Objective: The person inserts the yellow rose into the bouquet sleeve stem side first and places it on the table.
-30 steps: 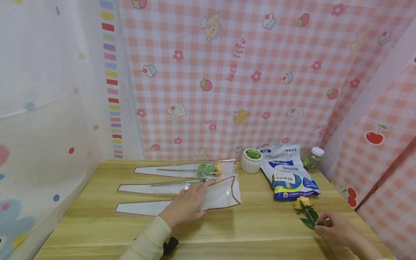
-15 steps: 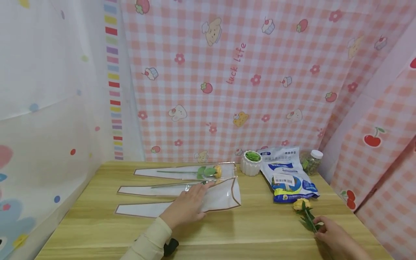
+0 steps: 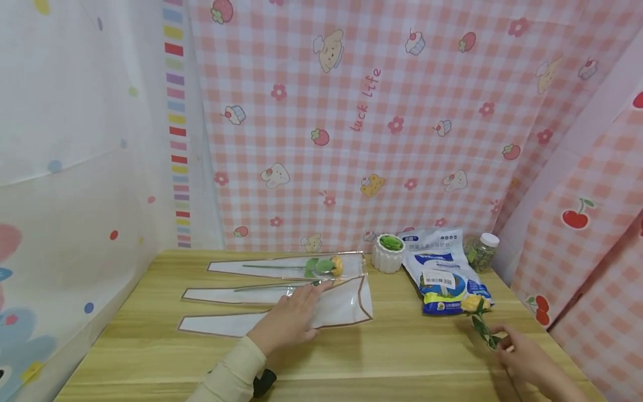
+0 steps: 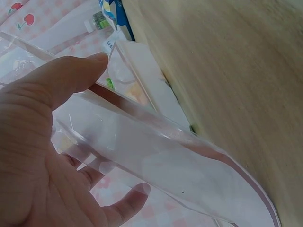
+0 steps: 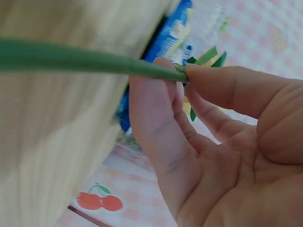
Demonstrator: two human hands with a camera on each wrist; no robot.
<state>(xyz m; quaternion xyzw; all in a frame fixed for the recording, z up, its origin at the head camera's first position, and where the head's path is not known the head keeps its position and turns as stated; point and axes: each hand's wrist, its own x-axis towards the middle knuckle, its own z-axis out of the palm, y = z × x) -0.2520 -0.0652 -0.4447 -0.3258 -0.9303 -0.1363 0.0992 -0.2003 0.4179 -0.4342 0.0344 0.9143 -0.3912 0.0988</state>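
Note:
My left hand [image 3: 286, 321] is at the nearest clear plastic flower sleeve [image 3: 341, 304], a white tapered one with a brown border. In the left wrist view, my left thumb [image 4: 71, 75] lies along the sleeve's edge, while the other fingers show partly through the film [image 4: 156, 151]. Over the right side of the table, my right hand [image 3: 532, 360] pinches the green stem [image 5: 85, 61] of a yellow rose [image 3: 476, 304]. The rose's head points away from me. Two more sleeves lie behind; the farthest sleeve [image 3: 281, 265] contains a yellow rose [image 3: 337, 266].
A white pot with a green plant [image 3: 388, 254] stands at the back of the wooden table [image 3: 150, 357]. Right of it are a blue and white bag [image 3: 442, 273] and a jar with a white lid [image 3: 484, 254]. A dark object [image 3: 264, 383] lies by the left sleeve.
My right hand has shifted a little right, and the rose has turned, its head now overlapping the bag's lower corner. My left hand has stayed at the sleeve.

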